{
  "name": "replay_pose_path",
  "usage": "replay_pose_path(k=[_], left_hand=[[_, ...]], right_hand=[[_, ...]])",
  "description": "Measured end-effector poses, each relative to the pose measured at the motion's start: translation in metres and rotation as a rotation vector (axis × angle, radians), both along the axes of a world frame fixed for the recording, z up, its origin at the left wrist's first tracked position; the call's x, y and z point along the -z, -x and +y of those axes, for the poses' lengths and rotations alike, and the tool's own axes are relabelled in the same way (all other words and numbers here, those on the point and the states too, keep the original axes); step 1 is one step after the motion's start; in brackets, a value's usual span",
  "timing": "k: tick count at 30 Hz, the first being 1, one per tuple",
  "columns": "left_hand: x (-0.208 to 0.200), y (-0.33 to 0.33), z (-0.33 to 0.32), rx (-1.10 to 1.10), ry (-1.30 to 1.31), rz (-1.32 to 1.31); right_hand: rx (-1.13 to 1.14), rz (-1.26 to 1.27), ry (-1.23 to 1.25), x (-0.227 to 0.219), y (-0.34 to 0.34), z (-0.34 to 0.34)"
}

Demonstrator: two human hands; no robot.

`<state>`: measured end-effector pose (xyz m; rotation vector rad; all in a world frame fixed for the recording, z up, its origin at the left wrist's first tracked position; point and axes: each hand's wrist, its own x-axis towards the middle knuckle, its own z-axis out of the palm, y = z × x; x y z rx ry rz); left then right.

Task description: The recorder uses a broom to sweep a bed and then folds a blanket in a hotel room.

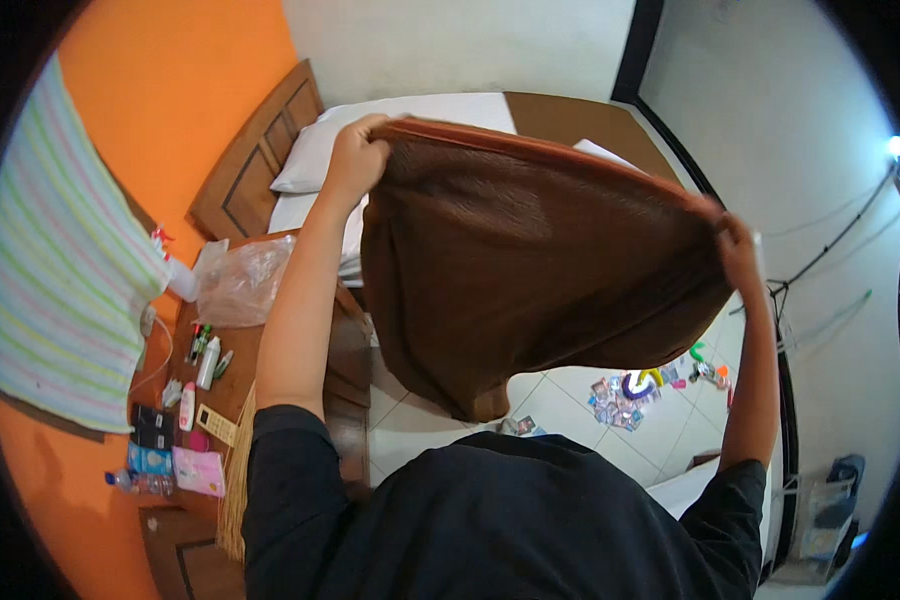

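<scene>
A large brown cloth [540, 250] with a reddish-brown top edge hangs stretched between my raised hands. My left hand [358, 155] is closed round its upper left corner. At the upper right corner my right hand [738, 250], somewhat blurred, grips the edge. The cloth's lower part drapes loosely above the tiled floor, dipping lowest on the left. Behind it, the cloth hides much of the bed with its white sheet [440, 105] and brown cover [590, 120].
On the left, a wooden table [235, 375] bears a clear plastic bag [245, 285], bottles, a remote control [217, 425] and a pink packet [199, 472]. Small cards [620, 405] and colourful toys [645, 382] lie on the floor. A clear plastic rack [825, 520] stands at lower right.
</scene>
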<state>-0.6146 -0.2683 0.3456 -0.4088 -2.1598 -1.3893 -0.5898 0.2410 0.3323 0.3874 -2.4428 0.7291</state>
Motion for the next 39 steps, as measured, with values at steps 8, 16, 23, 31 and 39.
replay_pose_path(k=[8, 16, 23, 31, 39], left_hand=[[0.094, -0.068, 0.112, 1.06, 1.017, -0.716], [0.039, 0.067, -0.054, -0.412, 0.315, -0.159], [0.048, 0.062, -0.094, -0.617, 0.391, -0.007], [0.081, 0.057, -0.055, -0.231, 0.262, -0.141], [0.025, 0.0, 0.139, 0.578, 0.118, -0.26]], right_hand=[[0.327, 0.381, 0.549, -0.03, -0.003, 0.116], [-0.026, -0.269, 0.189, 0.076, -0.011, 0.05], [0.203, -0.46, -0.226, 0.078, -0.037, 0.058], [0.536, 0.165, 0.159, 0.076, -0.007, 0.145], [-0.33, -0.414, 0.473, 0.035, -0.012, -0.114]])
